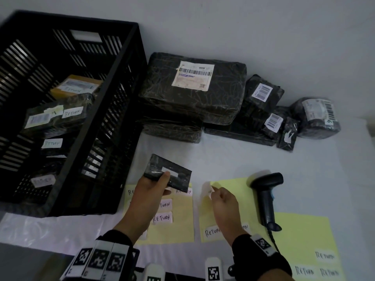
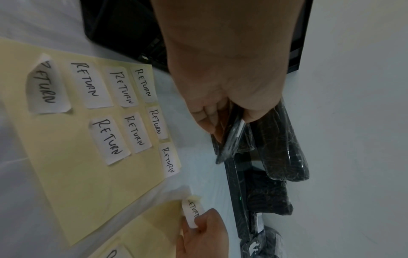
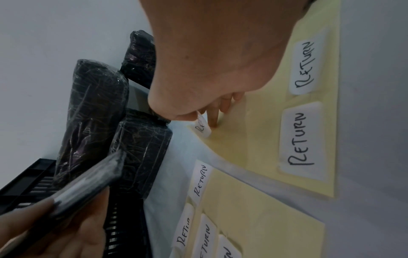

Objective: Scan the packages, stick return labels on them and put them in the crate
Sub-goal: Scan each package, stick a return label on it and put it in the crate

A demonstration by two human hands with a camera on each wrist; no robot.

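crate [image 1: 129, 82] wall flanks open table [image 1: 223, 157]

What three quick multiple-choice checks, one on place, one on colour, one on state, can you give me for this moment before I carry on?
1. Where does the barcode scanner lie?
A. in the crate
B. on the table right of the right hand
C. in the left hand

2. What colour are the backing sheets under the return labels?
A. pale yellow
B. blue
C. red

3. What is the right hand doing?
A. resting flat
B. holding the scanner
C. pinching a return label at a sheet's corner

Answers: 1 B, the scanner rests on the table, untouched. 2 A, the head view shows them yellow. 3 C, both wrist views show the label lifted between fingertips, while the left hand holds a small black package.
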